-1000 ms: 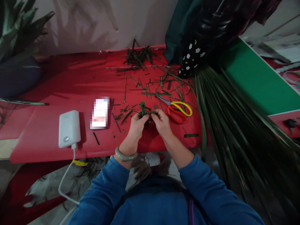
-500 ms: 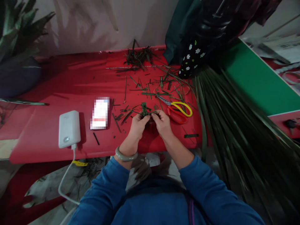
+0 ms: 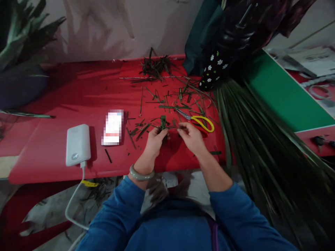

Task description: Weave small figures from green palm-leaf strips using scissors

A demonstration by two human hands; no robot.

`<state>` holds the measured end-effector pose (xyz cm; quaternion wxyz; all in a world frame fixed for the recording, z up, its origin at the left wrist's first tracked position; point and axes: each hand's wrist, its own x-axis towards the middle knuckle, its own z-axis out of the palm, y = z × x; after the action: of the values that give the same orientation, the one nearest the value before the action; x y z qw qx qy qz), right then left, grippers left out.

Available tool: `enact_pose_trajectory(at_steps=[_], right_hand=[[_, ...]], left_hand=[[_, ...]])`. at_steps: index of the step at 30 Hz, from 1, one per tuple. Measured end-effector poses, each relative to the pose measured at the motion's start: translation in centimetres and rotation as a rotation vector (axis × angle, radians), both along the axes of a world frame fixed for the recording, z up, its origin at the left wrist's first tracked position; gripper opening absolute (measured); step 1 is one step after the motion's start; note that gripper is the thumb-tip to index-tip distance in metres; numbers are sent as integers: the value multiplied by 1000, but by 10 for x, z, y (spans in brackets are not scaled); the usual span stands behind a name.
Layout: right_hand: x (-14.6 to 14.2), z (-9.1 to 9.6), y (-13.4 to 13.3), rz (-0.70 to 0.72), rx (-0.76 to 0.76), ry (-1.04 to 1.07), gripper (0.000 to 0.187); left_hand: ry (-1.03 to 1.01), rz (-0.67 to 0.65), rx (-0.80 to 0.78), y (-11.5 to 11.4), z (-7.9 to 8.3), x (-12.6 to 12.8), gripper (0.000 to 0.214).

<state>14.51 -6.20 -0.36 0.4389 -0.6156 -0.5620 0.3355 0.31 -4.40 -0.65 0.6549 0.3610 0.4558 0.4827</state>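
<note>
My left hand (image 3: 155,139) is closed on a small green woven leaf piece (image 3: 163,122), held just above the red table (image 3: 52,157). A pale green bangle (image 3: 140,173) sits on that wrist. My right hand (image 3: 192,137) is a little to the right, its fingers pinched on a thin leaf strip (image 3: 173,127) that runs out from the woven piece. Both sleeves are blue. Just beyond my right hand lie scissors (image 3: 200,122) with yellow and red handles.
A white power bank (image 3: 77,144) with a cable and a phone (image 3: 112,127) lie left of my hands. Cut leaf scraps (image 3: 157,66) litter the far table. A long bundle of palm leaves (image 3: 261,139) slants down on the right, beside a green board (image 3: 285,90).
My right hand has moved right, away from the left hand, drawing the strip out. The view has shifted slightly downward.
</note>
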Motion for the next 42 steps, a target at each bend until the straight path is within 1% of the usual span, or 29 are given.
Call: enact_pose_trajectory(at_steps=[2,3,5,7,10,12,14,16,19,21,22,23,25,28,30,32,36,39,42], right_hand=[[27,7,-3,-15,55,-354,23],[40,9,-5,-17,58,-505,24],[61,10,-8,-6,22,-723,27],[73,8,-10,22,-25,-856,33],[79,3,-9,59,-64,-944,42],[81,2,-7,64,-98,-923,46],[84,3,-7,58,-142,-829,47],[89,5,-11,48,-176,-651,43],[95,11,-26,-4,-161,-254,38],[94,16,-39,-28,-130,-22,46],[91,18,-45,-19,-132,42,52],[86,21,-50,-1,-145,59,57],[76,25,-56,70,-177,-31,62],[65,30,-58,213,-161,-294,56],[63,32,-59,279,-140,-415,53],[63,33,-62,283,-124,-491,52],[60,35,-69,241,-129,-597,45],[52,37,-71,226,-164,-624,47],[44,37,-69,232,-163,-642,48]], left_hand=[[18,-3,-10,1,-1,-1,16],[27,-3,-12,1,-2,-1,17],[36,-1,-16,1,-4,-2,17],[34,1,-14,1,-4,-1,17],[25,11,-5,1,-3,-1,17],[16,13,5,0,-2,-2,17],[10,1,5,-1,-1,-2,18],[2,-5,-9,-1,-1,-3,18],[-10,-2,-28,-1,-1,-4,18],[-19,-3,-34,-1,0,-4,18],[-26,-6,-37,-1,0,-4,18],[-33,-6,-39,-1,1,-4,18],[-41,-12,-40,-2,2,-4,18],[-36,-16,-52,-3,2,-6,17],[-39,-1,-67,-4,1,-7,19],[-47,27,-72,-5,-1,-8,21],[-66,48,-60,-4,-5,-10,22],[-68,55,-62,-3,-6,-10,20],[-74,48,-66,-4,-5,-10,20]])
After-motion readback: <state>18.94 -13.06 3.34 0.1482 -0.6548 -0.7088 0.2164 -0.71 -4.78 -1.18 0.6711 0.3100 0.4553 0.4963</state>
